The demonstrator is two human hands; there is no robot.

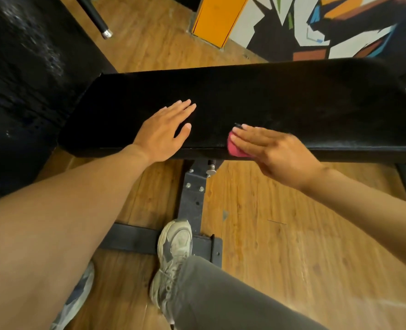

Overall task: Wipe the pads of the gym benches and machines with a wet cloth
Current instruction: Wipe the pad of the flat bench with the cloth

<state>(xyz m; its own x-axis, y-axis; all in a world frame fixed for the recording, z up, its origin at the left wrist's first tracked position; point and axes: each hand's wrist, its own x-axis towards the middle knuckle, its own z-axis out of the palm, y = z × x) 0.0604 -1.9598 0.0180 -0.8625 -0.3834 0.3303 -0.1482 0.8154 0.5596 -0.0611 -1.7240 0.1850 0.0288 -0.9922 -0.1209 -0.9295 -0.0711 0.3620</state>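
Pink cloth (236,148) sits at the near edge of the black bench pad (268,101), about 6 o'clock on its top face, mostly hidden. Right hand (273,153) presses it flat, fingers straight, not curled round it. Left hand (166,129) at 9 o'clock of the cloth, spread flat on the pad, holding nothing. My read: mid-wipe along the front edge. I'd keep even downward pressure, overlap passes toward 3 o'clock, and cover the side seam. Steel frame (192,198) and wood floor (280,222) below.
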